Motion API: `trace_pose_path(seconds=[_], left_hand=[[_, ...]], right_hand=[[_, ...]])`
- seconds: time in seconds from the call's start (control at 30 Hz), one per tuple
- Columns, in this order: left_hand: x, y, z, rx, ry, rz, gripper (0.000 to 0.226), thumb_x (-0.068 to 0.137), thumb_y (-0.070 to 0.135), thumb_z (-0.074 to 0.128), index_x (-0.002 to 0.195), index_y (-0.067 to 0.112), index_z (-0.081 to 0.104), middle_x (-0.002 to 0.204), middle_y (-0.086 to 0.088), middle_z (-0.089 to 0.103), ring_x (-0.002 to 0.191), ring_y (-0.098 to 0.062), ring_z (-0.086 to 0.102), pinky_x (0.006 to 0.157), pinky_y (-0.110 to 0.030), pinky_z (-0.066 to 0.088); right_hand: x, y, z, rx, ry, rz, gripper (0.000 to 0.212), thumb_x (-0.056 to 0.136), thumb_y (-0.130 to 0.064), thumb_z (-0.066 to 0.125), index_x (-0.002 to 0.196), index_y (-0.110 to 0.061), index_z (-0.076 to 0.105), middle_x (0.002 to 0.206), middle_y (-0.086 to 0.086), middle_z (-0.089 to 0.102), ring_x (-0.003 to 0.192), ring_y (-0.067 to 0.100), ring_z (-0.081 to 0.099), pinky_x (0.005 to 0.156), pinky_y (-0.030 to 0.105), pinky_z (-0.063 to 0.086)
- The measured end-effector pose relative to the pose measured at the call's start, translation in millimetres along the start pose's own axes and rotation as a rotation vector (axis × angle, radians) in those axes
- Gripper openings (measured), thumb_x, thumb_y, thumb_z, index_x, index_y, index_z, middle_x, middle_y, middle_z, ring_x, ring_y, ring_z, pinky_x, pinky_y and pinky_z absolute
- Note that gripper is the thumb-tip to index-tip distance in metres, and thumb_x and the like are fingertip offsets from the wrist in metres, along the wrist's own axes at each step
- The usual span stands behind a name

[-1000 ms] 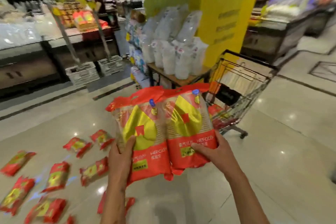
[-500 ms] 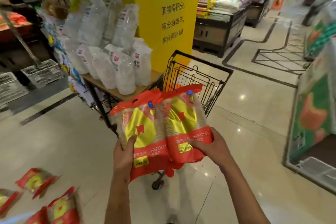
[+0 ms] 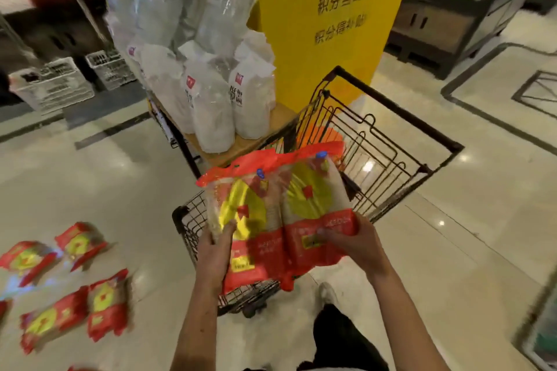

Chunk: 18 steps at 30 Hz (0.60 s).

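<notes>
I hold two red and yellow packs side by side, a left pack (image 3: 250, 220) and a right pack (image 3: 316, 205), just above the near end of a black wire shopping cart (image 3: 391, 141). My left hand (image 3: 215, 253) grips the lower left edge of the left pack, thumb on its front. My right hand (image 3: 355, 244) grips the lower right corner of the right pack. The cart basket beyond the packs looks mostly bare, with something orange at its far end.
Several more red and yellow packs (image 3: 75, 289) lie scattered on the shiny floor at the left. A wooden stand with white plastic bags (image 3: 217, 105) and a yellow pillar (image 3: 331, 24) stand behind the cart. Crates (image 3: 51, 84) sit at far left. My leg and shoe (image 3: 334, 319) show below.
The view has swung toward the cart and I have come closer. Both packs now hang over the cart's near end, still held in both hands.
</notes>
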State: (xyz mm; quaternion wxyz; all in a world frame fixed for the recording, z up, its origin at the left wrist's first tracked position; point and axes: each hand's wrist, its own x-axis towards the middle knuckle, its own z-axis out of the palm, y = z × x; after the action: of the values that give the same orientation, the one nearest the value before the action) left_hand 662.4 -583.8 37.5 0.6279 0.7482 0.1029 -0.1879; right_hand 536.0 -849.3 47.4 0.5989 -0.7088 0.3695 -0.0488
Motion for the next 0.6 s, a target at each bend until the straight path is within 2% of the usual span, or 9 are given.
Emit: trace_pose_path(seconds=[0.07, 0.13, 0.23, 0.27, 0.37, 0.47, 0.53, 0.6], left_hand=[[9, -5, 22, -0.023, 0.060, -0.042, 0.055, 0.083, 0.060, 0.069, 0.126, 0.026, 0.063, 0.113, -0.002, 0.074, 0.097, -0.019, 0.073, 0.090, -0.048, 0.058], [16, -17, 38, -0.106, 0.107, -0.165, 0.056, 0.085, 0.053, 0.072, 0.128, 0.020, 0.060, 0.114, -0.004, 0.072, 0.098, -0.022, 0.072, 0.089, -0.046, 0.059], [24, -43, 54, -0.247, 0.208, -0.414, 0.081, 0.074, 0.058, 0.080, 0.139, 0.017, 0.053, 0.124, -0.011, 0.069, 0.107, -0.031, 0.070, 0.091, -0.051, 0.057], [27, -52, 56, -0.294, 0.246, -0.467, 0.077, 0.076, 0.056, 0.079, 0.137, 0.016, 0.055, 0.121, -0.013, 0.070, 0.103, -0.033, 0.071, 0.085, -0.049, 0.060], [38, -71, 58, -0.337, 0.345, -0.578, 0.062, 0.084, 0.047, 0.076, 0.130, 0.010, 0.058, 0.108, -0.017, 0.073, 0.088, -0.034, 0.074, 0.065, -0.039, 0.061], [61, -89, 49, -0.337, 0.406, -0.639, 0.056, 0.084, 0.049, 0.075, 0.122, 0.010, 0.063, 0.102, -0.019, 0.075, 0.084, -0.035, 0.074, 0.060, -0.037, 0.061], [83, -100, 38, -0.338, 0.423, -0.652, 0.059, 0.078, 0.057, 0.077, 0.116, 0.014, 0.065, 0.101, -0.018, 0.076, 0.084, -0.036, 0.075, 0.062, -0.042, 0.063], [111, -116, 29, -0.273, 0.421, -0.652, 0.074, 0.058, 0.071, 0.082, 0.111, 0.022, 0.069, 0.104, -0.014, 0.077, 0.090, -0.037, 0.075, 0.075, -0.049, 0.063]], right_hand=[[42, 5, -6, 0.001, -0.074, 0.036, 0.059, 0.055, -0.035, 0.099, 0.106, -0.024, 0.070, 0.096, -0.001, 0.078, 0.088, 0.019, 0.075, 0.080, 0.048, 0.063], [79, 6, -12, -0.020, -0.148, 0.067, 0.060, 0.055, -0.036, 0.099, 0.106, -0.023, 0.070, 0.096, 0.000, 0.078, 0.087, 0.018, 0.075, 0.078, 0.042, 0.064], [122, 14, -14, -0.027, -0.195, 0.144, 0.066, 0.053, -0.038, 0.099, 0.109, -0.021, 0.069, 0.099, 0.004, 0.076, 0.087, 0.020, 0.074, 0.069, 0.032, 0.063], [133, 18, -15, -0.034, -0.208, 0.169, 0.065, 0.055, -0.036, 0.098, 0.110, -0.020, 0.068, 0.099, 0.004, 0.075, 0.088, 0.020, 0.074, 0.068, 0.030, 0.062], [167, 30, -10, -0.074, -0.177, 0.225, 0.069, 0.057, -0.041, 0.097, 0.115, -0.019, 0.067, 0.101, 0.002, 0.073, 0.089, 0.020, 0.072, 0.078, 0.037, 0.062], [199, 44, 2, -0.108, -0.174, 0.267, 0.059, 0.063, -0.034, 0.095, 0.112, -0.016, 0.067, 0.094, -0.001, 0.072, 0.084, 0.016, 0.070, 0.068, 0.028, 0.059], [218, 55, 13, -0.138, -0.184, 0.336, 0.054, 0.065, -0.028, 0.094, 0.109, -0.013, 0.067, 0.091, -0.001, 0.072, 0.080, 0.015, 0.070, 0.057, 0.019, 0.057], [236, 72, 24, -0.200, -0.199, 0.392, 0.059, 0.061, -0.034, 0.096, 0.109, -0.012, 0.068, 0.092, 0.003, 0.074, 0.081, 0.018, 0.072, 0.061, 0.024, 0.061]])
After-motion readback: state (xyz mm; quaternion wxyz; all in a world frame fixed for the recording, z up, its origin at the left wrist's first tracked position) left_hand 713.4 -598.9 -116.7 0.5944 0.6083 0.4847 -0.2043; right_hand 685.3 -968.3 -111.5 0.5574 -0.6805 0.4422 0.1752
